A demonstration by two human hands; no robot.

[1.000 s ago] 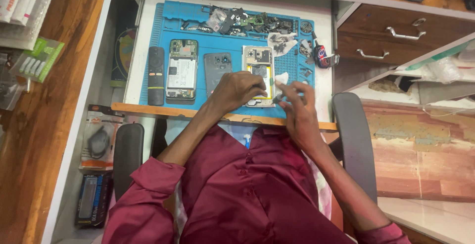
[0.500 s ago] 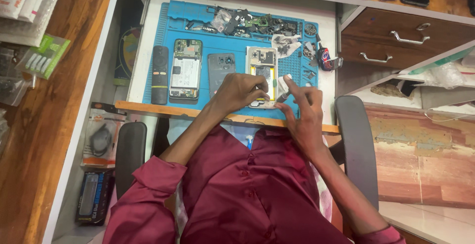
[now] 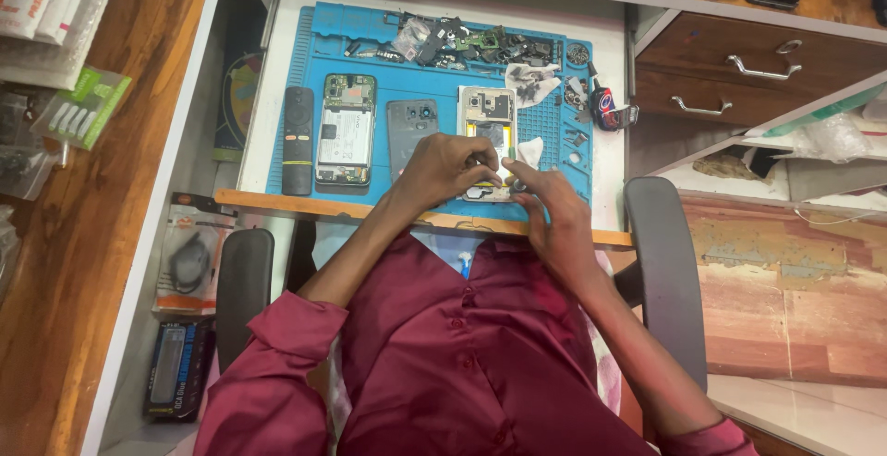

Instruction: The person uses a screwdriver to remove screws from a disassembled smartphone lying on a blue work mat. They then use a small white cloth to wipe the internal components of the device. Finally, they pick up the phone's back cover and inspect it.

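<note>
An opened white phone (image 3: 487,109) lies face down on the blue repair mat (image 3: 305,40), its inner parts showing. My left hand (image 3: 442,170) rests over the phone's lower half, fingers curled and gripping it. My right hand (image 3: 547,208) comes in from the right and pinches a small thin tool (image 3: 511,158) whose tip meets the phone near my left fingertips. The hands hide the lower end of the phone. A crumpled white tissue (image 3: 532,151) lies just right of the phone.
On the mat's left lie a black remote-shaped bar (image 3: 297,140), another opened phone (image 3: 346,129) and a dark back cover (image 3: 409,128). Loose parts (image 3: 462,42) crowd the mat's far edge. Wooden drawers (image 3: 739,68) stand at right, a chair armrest (image 3: 661,262) beside my right arm.
My right hand has dropped lower and closed in on the phone's bottom end, fingers less spread. My left hand stays on the phone. The view has shifted slightly.
</note>
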